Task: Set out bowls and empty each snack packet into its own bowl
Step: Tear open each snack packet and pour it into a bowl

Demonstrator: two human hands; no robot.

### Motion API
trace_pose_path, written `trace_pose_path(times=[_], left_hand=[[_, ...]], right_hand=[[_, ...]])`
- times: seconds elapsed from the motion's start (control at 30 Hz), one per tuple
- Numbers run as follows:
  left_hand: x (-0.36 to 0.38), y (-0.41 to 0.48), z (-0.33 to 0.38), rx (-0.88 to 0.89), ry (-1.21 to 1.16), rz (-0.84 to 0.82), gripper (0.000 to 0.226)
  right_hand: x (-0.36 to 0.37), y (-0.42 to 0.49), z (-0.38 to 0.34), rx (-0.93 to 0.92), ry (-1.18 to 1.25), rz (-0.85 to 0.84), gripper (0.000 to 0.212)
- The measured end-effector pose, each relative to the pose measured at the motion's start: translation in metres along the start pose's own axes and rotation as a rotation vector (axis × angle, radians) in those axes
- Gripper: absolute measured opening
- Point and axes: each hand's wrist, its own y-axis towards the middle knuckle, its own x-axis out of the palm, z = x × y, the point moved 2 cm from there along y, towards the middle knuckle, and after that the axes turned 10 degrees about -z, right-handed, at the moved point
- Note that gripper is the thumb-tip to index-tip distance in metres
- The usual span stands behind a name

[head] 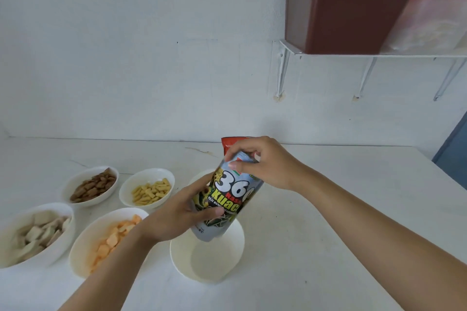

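The left grip (182, 207) holds the snack packet (227, 194) low down. The right grip (262, 164) pinches its top. The packet leans over a white bowl (214, 262).

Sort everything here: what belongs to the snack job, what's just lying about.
Job: seed packet, held by left hand and right hand; empty bowl under it; bowls of brown pieces, yellow sticks, orange puffs, pale chunks; red packet behind.
Lying about: brown box, clear container, wall shelf.

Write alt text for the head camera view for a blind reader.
A left hand grips a sunflower-seed packet over an empty white bowl while the right hand pinches its top. Four filled snack bowls sit left on the white table.
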Motion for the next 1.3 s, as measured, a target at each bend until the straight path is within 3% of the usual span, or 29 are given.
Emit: trace_pose_path(times=[0.23,0.47,0.57,0.93,1.13,1.3], left_hand=[[-0.017,-0.046,-0.003,0.014,-0.038,0.073,0.057],[-0.039,-0.082,-0.018,0.159,-0.098,0.446,0.033],[-0.047,-0.089,-0.021,0.199,-0.094,0.521,0.028],[-0.074,-0.084,-0.025,0.099,0.008,0.408,0.028],[-0.056,-0.075,-0.026,0.067,-0.239,0.381,0.022],[-0.056,-0.072,-0.029,0.073,-0.3,0.432,0.022]], right_hand=[[0.044,0.012,-0.015,-0.033,0.169,0.081,0.003],[0.074,0.032,-0.022,0.07,0.475,0.233,0.012],[0.082,0.041,-0.026,0.101,0.543,0.258,0.012],[0.095,0.042,-0.019,0.161,0.646,0.462,0.01],[0.11,0.035,-0.011,0.201,0.708,0.534,0.01],[0.12,0.031,-0.007,0.191,0.704,0.556,0.008]])
